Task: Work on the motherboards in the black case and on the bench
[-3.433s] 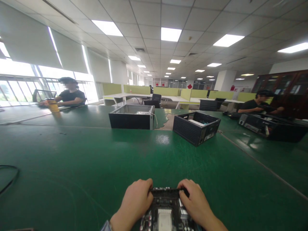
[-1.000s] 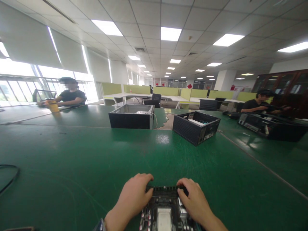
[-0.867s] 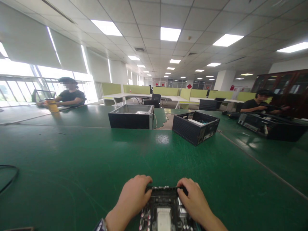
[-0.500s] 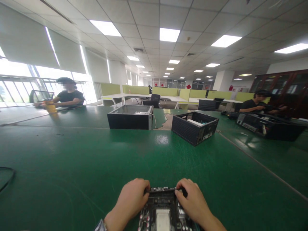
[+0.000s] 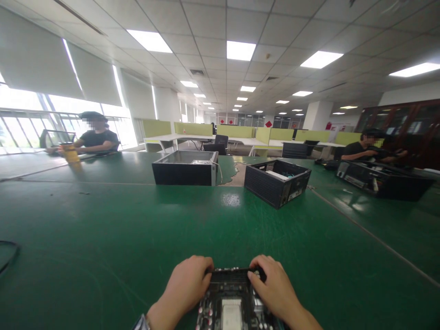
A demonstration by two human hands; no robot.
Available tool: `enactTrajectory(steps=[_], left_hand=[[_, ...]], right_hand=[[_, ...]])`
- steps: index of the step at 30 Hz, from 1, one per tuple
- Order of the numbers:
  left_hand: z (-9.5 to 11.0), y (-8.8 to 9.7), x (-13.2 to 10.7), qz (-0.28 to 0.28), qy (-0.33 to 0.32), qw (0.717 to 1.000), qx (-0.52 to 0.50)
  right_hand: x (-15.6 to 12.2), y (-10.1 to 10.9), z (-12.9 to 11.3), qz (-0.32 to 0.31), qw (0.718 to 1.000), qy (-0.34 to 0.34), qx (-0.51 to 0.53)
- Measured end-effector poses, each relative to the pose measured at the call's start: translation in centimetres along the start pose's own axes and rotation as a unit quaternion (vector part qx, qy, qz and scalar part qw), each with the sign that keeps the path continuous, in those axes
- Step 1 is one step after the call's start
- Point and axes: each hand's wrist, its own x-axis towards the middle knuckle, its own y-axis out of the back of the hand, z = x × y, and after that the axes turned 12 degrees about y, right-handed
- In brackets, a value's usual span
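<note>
A dark motherboard [image 5: 213, 300] lies on the green table at the bottom centre, its lower part cut off by the frame. A pale square block [image 5: 232, 314] sits in its middle. Along the board's far edge runs a long dark strip [image 5: 229, 276] that looks like a memory module. At its left end, my left hand [image 5: 187, 282] is closed, with thumb and fingers pinched together. My right hand [image 5: 273, 282] pinches in the same way at the right end. The fingertips partly hide both ends, and whether the strip is seated in its slot cannot be seen.
Two open black computer cases, one left [image 5: 184, 174] and one right [image 5: 277, 183], stand farther back on the table. Another case [image 5: 385, 178] lies far right before a seated person. A second person sits far left near an amber container [image 5: 69, 153]. A black cable [image 5: 10, 256] lies left.
The strip looks slightly flatter against the board than before. Both hands keep almost the same place, and the view has shifted a little.
</note>
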Motion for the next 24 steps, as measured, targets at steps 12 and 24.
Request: enactTrajectory(steps=[12,24], left_hand=[[0.02,-0.05,-0.03,-0.003,-0.004,1.000,0.001],[0.10,0.11,-0.28,-0.015,-0.001,1.000,0.001]], right_hand=[[0.04,-0.25,0.12,0.004,1.000,0.008,0.001],[0.03,-0.26,0.25,0.000,1.000,0.007,0.005]])
